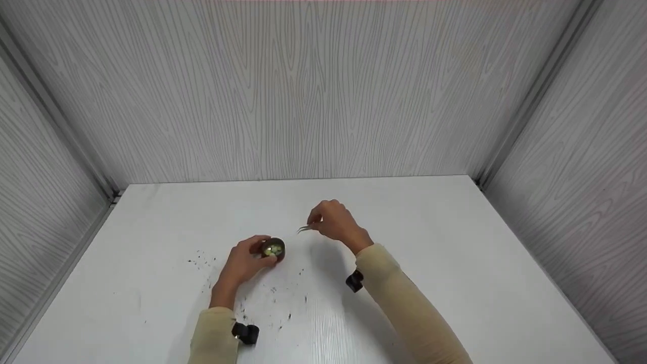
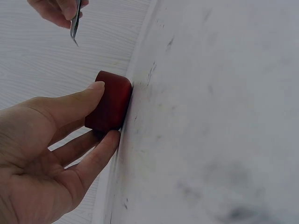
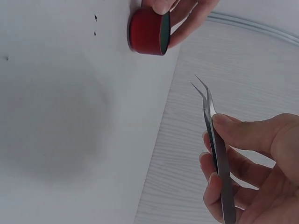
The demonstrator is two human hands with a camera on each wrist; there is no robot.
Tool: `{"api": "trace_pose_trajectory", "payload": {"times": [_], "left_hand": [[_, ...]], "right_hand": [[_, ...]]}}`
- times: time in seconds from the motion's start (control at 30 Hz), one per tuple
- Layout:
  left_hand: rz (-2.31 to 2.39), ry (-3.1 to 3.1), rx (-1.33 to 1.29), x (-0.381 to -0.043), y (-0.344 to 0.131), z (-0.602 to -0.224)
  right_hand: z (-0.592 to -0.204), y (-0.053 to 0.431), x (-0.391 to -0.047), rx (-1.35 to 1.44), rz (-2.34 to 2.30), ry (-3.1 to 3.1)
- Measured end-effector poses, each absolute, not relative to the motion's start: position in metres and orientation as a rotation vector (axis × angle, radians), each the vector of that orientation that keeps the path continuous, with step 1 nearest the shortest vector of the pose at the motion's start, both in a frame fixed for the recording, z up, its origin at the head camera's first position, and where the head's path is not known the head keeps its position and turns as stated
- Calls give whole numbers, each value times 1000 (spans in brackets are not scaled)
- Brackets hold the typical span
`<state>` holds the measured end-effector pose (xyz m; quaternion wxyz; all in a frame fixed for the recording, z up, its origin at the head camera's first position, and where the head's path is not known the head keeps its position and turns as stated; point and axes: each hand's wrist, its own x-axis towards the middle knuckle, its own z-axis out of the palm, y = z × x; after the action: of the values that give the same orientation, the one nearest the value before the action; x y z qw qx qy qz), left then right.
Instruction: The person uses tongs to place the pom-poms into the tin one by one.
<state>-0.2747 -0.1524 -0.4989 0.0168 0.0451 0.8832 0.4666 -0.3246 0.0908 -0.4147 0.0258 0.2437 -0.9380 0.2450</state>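
Observation:
A small dark red round cup (image 2: 112, 103) stands on the white table, with pale green and yellowish bits (image 1: 273, 249) inside it in the head view. My left hand (image 1: 246, 259) grips the cup by its sides, thumb on the near side and fingers round the other. To the right and farther back, my right hand (image 1: 335, 221) is raised above the table. It pinches metal tweezers (image 3: 216, 140) with bent, pointed tips. In the right wrist view the tips are slightly apart with nothing between them, pointing toward the cup without touching it.
Dark specks (image 1: 289, 316) are scattered over the white table (image 1: 434, 273) around and in front of the left hand. Wood-grain panels (image 1: 303, 91) wall the table at the back and both sides. Each forearm carries a small black camera (image 1: 355, 281).

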Motion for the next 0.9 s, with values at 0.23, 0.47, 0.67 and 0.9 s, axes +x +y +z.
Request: {"api": "trace_pose_trajectory", "payload": {"times": [0.23, 0.47, 0.67, 0.9], "left_hand": [[1463, 2734, 141, -275, -153, -499], [1467, 2735, 163, -274, -154, -499], [1465, 2737, 166, -275, -154, -500], [1477, 2730, 160, -275, -155, -500]], "right_hand": [[-416, 116, -324, 722, 772, -2898], [-420, 144, -322, 689, 814, -2874], [-425, 167, -320, 620, 823, -2900], [-429, 186, -315, 561, 868, -2912]]}}
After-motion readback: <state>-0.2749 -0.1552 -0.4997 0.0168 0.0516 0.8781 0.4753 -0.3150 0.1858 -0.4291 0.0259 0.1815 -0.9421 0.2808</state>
